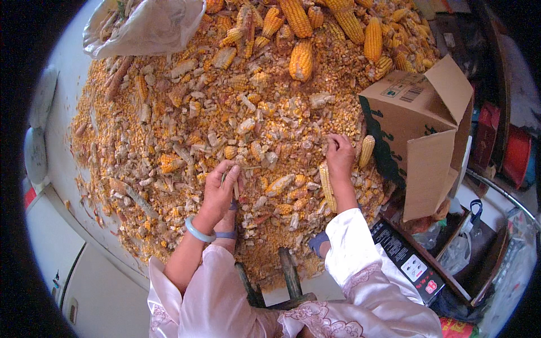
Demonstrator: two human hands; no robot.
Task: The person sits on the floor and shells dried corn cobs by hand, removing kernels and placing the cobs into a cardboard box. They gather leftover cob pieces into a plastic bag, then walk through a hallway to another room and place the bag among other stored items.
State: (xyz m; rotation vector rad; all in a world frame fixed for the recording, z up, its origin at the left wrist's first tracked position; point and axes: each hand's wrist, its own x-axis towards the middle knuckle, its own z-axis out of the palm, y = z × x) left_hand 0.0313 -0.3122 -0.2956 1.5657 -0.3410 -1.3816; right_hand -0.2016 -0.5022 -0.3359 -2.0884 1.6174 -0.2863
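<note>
My left hand (219,183), with a pale bangle (199,230) on its wrist, is over the near part of a heap of loose corn kernels and broken cobs (270,126). Thumb and fingers pinch a few thin strips of dry plant matter (236,191), probably husk or stalk. My right hand (341,157) reaches down to the heap's right side, fingers curled, and whatever they may hold is hidden. One pale yellow corn ear (327,188) lies along the left of that wrist. Another pale ear (367,151) rests just right of the hand.
An open cardboard box (416,114) stands right of the heap. Whole yellow ears (301,61) lie at the far side. A white plastic sack (156,29) holding plant scraps sits at upper left. White cabinets (105,291) border the lower left; a dark wooden drawer (477,270) lies lower right.
</note>
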